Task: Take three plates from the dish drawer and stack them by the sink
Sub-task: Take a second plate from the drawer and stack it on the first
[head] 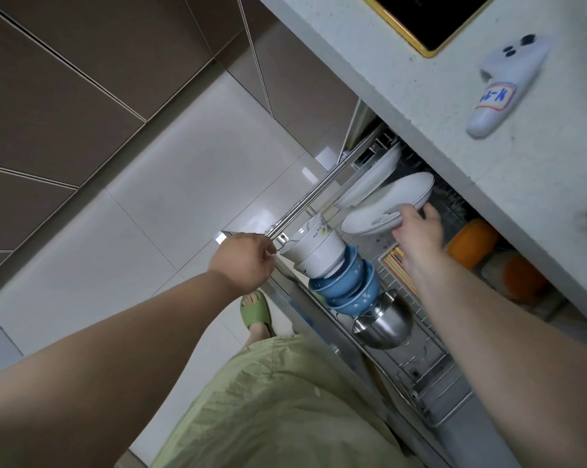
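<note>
The dish drawer (420, 376) is pulled out under the counter, its wire rack full of crockery. My right hand (417, 228) grips the near rim of a white plate (386, 204) that lies tilted over the rack. A second white plate (369, 177) stands on edge just behind it. My left hand (243, 260) is closed on the drawer's metal front rail (305, 197). Whether more plates sit under the held one is hidden.
White bowls (314, 248) and blue bowls (346, 288) are stacked in the drawer beside a steel pot (383, 324). Orange containers (471, 244) sit deeper in. On the counter (420, 96) lie a white controller (501, 82) and a black cooktop (430, 18). My foot in a green slipper (256, 310) stands below.
</note>
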